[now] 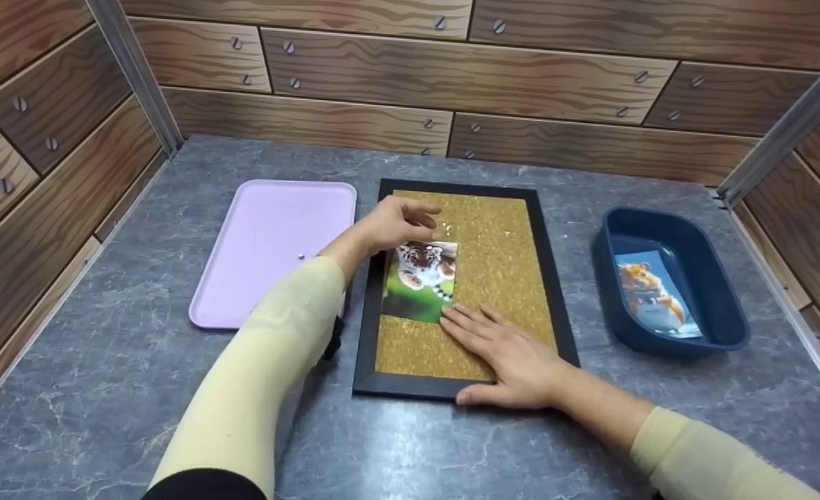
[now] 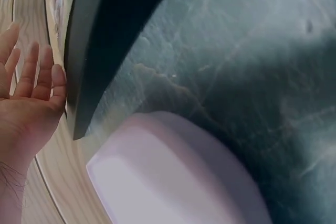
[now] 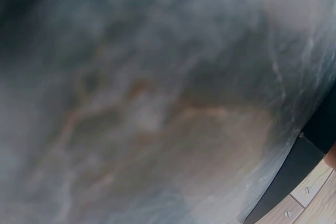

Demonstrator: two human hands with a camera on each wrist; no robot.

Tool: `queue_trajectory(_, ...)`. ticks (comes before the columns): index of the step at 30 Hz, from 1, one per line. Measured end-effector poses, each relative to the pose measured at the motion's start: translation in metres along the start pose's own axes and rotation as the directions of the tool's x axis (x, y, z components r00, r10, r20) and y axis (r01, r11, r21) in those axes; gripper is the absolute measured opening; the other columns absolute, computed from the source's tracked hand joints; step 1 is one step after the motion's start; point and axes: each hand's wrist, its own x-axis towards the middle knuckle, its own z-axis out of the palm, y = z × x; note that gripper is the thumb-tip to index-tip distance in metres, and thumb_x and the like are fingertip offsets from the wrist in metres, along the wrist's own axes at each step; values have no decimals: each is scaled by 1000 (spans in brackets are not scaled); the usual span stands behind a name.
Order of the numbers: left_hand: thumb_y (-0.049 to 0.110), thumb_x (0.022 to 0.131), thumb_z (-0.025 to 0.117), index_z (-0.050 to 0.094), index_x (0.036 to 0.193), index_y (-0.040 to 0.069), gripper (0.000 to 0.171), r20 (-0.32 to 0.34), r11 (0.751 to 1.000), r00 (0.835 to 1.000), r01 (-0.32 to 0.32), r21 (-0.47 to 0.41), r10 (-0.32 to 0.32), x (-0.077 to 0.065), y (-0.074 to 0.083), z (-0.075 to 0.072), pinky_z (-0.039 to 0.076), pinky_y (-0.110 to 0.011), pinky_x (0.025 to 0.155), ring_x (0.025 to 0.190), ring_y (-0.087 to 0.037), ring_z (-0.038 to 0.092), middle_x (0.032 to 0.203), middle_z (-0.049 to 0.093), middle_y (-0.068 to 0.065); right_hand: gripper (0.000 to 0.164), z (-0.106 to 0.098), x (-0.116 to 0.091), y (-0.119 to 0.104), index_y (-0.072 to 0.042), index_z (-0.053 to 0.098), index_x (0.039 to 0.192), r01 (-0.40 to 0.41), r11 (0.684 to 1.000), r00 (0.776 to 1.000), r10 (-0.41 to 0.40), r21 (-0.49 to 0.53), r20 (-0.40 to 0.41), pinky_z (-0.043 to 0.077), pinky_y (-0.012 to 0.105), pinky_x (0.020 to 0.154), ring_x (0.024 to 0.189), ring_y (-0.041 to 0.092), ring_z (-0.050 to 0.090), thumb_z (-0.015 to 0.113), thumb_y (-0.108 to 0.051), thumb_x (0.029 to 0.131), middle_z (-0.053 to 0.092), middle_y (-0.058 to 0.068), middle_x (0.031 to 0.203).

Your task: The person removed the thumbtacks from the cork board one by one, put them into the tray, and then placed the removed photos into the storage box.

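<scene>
A cork board [image 1: 500,292] with a black frame lies on the table. On its left part is a photo of a tiger cub [image 1: 420,281]. My left hand [image 1: 399,223] is over the photo's top edge, fingers loosely bent; I see nothing held in it. In the left wrist view, the left hand [image 2: 31,98] shows its palm beside the frame's dark edge [image 2: 86,51]. Small shiny bits [image 1: 447,228] show on the cork near those fingertips. My right hand [image 1: 510,354] lies spread on the board, fingertips at the photo's lower right corner, thumb over the frame's near edge.
Left of the board lies a lilac tray [image 1: 271,236] with a tiny shiny piece [image 1: 301,257] on it. To the right stands a dark blue bin [image 1: 718,292] holding a hamster photo [image 1: 653,295]. Wood-patterned walls [image 1: 382,69] enclose the table.
</scene>
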Motion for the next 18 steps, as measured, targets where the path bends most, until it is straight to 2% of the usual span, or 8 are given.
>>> queue_trajectory(9, 11, 97, 78, 59, 149, 0, 57, 41, 1000, 999, 12, 26, -13, -1, -2, -1, 54, -36, 102, 120, -27, 68, 131, 72, -19, 104, 0, -1, 1, -8, 28, 168, 2, 1000, 1000, -2, -4, -2, 17, 60, 127, 160, 33, 21, 61, -74, 95, 23, 10, 175)
queue_trajectory(18, 8, 96, 79, 61, 147, -2, 55, 13, 999, 1000, -6, 38, 6, 1, -5, -7, 55, -36, 102, 119, -29, 69, 131, 71, -22, 103, 0, 0, 1, -7, 29, 168, 12, 1000, 1000, -12, -11, -14, 18, 61, 126, 159, 34, 23, 62, -73, 95, 25, 10, 174)
